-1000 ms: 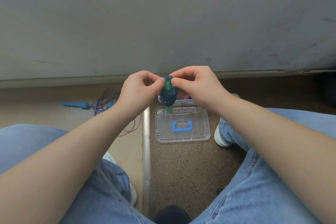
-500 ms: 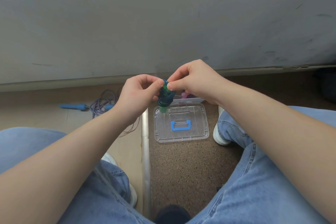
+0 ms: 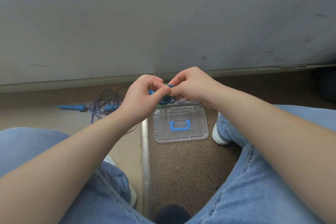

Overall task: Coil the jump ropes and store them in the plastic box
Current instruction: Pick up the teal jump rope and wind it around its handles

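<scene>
Grey wall [image 3: 163, 32] runs behind the clear lid [image 3: 198, 132]. Legs [image 3: 263, 178] in jeans sit either side of lid, which lies flat on floor. L hand [image 3: 143, 94] & R hand [image 3: 190, 85], over lid's far edge, both pinch the coiled rope [image 3: 166, 99], blue-green, fingertips meeting. Purple rope [image 3: 101, 107] w/ blue grips lies loose, left of lid.

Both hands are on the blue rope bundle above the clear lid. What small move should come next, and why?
Probably cinch the last wrap tight. The left hand and right hand both pinch the blue rope bundle at its top, in the air over the lid, so the coil may not be secured yet.
</scene>
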Demonstrator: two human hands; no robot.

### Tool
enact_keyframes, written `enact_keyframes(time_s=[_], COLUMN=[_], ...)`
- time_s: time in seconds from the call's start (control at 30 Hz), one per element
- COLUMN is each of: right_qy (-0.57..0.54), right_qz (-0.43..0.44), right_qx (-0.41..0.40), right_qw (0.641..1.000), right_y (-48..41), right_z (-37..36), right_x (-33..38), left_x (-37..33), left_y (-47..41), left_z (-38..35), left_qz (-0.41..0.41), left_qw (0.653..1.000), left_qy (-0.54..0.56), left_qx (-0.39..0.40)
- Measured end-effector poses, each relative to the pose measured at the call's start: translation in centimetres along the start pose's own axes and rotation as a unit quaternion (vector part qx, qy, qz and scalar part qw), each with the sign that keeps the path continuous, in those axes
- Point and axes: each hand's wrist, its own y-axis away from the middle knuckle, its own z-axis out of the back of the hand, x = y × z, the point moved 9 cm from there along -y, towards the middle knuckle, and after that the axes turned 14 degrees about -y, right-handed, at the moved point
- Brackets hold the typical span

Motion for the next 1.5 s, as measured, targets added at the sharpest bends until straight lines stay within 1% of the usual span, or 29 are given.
enact_keyframes(time_s=[0.23,0.33,0.43,0.53,0.63,0.7,0.77,0.83,0.9,0.97,1.03,1.1,1.2,1.27,1.4,1.5], right_qy=[-0.022,-0.006,0.055,0.129,0.174,0.217,0.249,0.240,0.224,0.208,0.147,0.134,0.148,0.142,0.155,0.173], right_qz=[0.081,0.111,0.144,0.164,0.180,0.199,0.205,0.200,0.209,0.216,0.191,0.185,0.202,0.198,0.161,0.150], right_qx=[-0.037,-0.061,-0.076,-0.071,-0.066,-0.055,-0.029,-0.014,-0.016,-0.006,0.025,0.049,0.037,0.031,0.053,0.067], right_qw=[0.996,0.992,0.985,0.975,0.966,0.954,0.946,0.950,0.952,0.954,0.970,0.972,0.968,0.969,0.973,0.971], right_y=[-0.6,-0.6,-0.1,1.0,1.4,1.5,1.5,1.4,1.4,1.2,1.0,1.1,1.4,1.4,1.1,0.9], right_z=[0.5,0.6,0.6,0.0,-0.6,-1.0,-1.5,-1.6,-1.5,-1.6,-1.8,-2.4,-3.0,-3.1,-3.0,-3.2], right_x=[0.1,0.3,1.0,1.6,1.8,2.0,2.0,1.7,1.8,1.9,1.4,1.0,0.5,0.2,-0.6,-0.8], left_x=[-1.0,-0.6,0.2,0.6,1.5,2.0,2.3,2.3,2.2,2.2,2.4,3.0,3.3,3.9,4.0,3.5], left_y=[-0.5,-1.1,-1.8,-2.1,-1.9,-1.5,-1.3,-1.3,-1.4,-1.1,-0.9,-1.2,-1.7,-1.8,-1.2,-0.7], left_z=[1.1,1.5,1.6,0.7,-0.5,-1.1,-1.4,-1.3,-1.5,-2.1,-2.7,-2.0,-0.9,-1.2,-2.2,-3.0], left_qz=[-0.060,-0.042,-0.008,0.004,0.054,0.087,0.086,0.061,0.050,0.071,0.103,0.126,0.142,0.165,0.206,0.244], left_qw=[0.998,0.999,0.998,0.997,0.987,0.978,0.977,0.983,0.989,0.985,0.973,0.977,0.981,0.973,0.936,0.884], left_qy=[-0.015,0.004,0.055,0.032,0.058,0.084,0.060,0.014,0.015,0.077,0.151,0.140,0.117,0.150,0.271,0.383], left_qx=[0.001,0.004,0.015,0.075,0.139,0.170,0.186,0.170,0.141,0.140,0.141,0.098,0.053,0.060,0.089,0.109])
